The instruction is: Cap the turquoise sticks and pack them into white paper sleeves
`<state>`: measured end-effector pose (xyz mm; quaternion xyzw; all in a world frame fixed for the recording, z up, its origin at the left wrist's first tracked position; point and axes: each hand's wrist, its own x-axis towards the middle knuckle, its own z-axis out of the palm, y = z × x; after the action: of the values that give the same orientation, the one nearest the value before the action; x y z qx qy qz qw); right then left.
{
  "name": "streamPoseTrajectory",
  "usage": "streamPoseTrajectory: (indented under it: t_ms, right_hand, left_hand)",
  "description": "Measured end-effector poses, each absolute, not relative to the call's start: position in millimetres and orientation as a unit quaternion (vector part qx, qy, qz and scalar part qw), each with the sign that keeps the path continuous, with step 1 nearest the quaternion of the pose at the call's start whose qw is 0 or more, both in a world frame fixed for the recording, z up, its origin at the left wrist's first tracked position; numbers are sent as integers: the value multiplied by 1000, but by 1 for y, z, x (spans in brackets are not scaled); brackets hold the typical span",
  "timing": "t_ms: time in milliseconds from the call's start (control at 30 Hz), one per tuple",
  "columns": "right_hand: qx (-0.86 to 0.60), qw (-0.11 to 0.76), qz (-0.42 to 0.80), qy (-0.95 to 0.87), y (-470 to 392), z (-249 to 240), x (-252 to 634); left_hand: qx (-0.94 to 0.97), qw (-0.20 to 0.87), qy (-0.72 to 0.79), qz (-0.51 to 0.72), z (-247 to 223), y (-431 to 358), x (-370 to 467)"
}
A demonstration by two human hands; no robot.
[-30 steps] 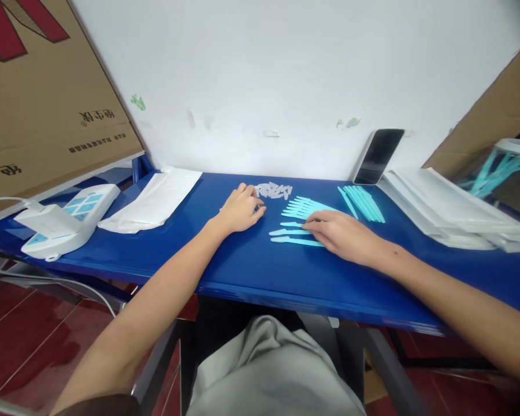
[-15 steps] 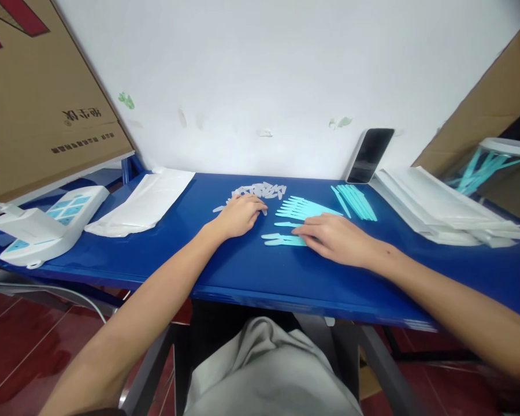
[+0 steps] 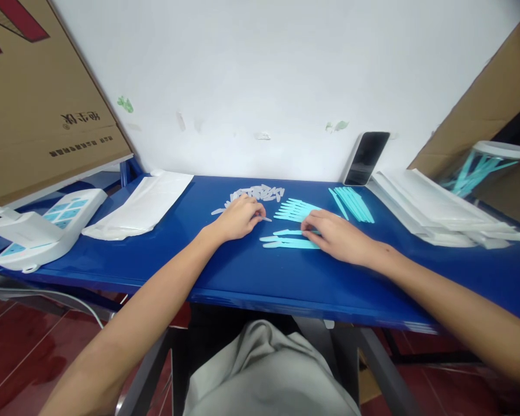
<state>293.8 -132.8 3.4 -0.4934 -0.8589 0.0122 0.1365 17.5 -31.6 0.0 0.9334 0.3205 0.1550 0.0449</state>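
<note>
My left hand (image 3: 241,218) is closed in a pinch on a small whitish plastic cap (image 3: 267,219), whose tip sticks out to the right. Just behind it lies a heap of similar caps (image 3: 260,192). My right hand (image 3: 335,232) pinches the handle of a thin turquoise eyebrow razor (image 3: 283,232), its blade end pointing left. Nearer me, beside that razor, two more turquoise razors with pale covered ends (image 3: 286,244) lie partly under the right fingers. A fanned row of razors (image 3: 295,210) lies behind the right hand. Another bunch of razors (image 3: 354,204) is farther right.
A phone (image 3: 367,158) leans on the wall at the back. White plastic bags (image 3: 446,211) are stacked at the right, near a clear tub (image 3: 481,170) of turquoise sticks. On the left are a white bag (image 3: 143,205), a power strip (image 3: 75,216) and a cardboard box (image 3: 43,86).
My right hand has drawn the razor nearer me, close to the two covered ones. The left hand has lowered slightly from the heap, and the cap in its fingers shows more clearly.
</note>
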Motion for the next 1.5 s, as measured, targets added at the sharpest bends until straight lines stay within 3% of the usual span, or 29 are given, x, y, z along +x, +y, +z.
streamPoseTrajectory:
  t_ms: [167,367,633,1500]
  right_hand:
    - [-494,156,40,-855,-133,4,294]
    - [-483,197,-20,-853,-131,-2,293]
    - [-508,225,-8,-832,-134,1,291]
    - [-531,265,-6,-805,-139,12,289]
  left_hand:
    - [932,63,309,178,1,-34,19]
    - [918,43,313,240,-6,-34,23]
    - [789,323,316,417,-5,-37,35]
    - [732,485,254,405,-4,-40,38]
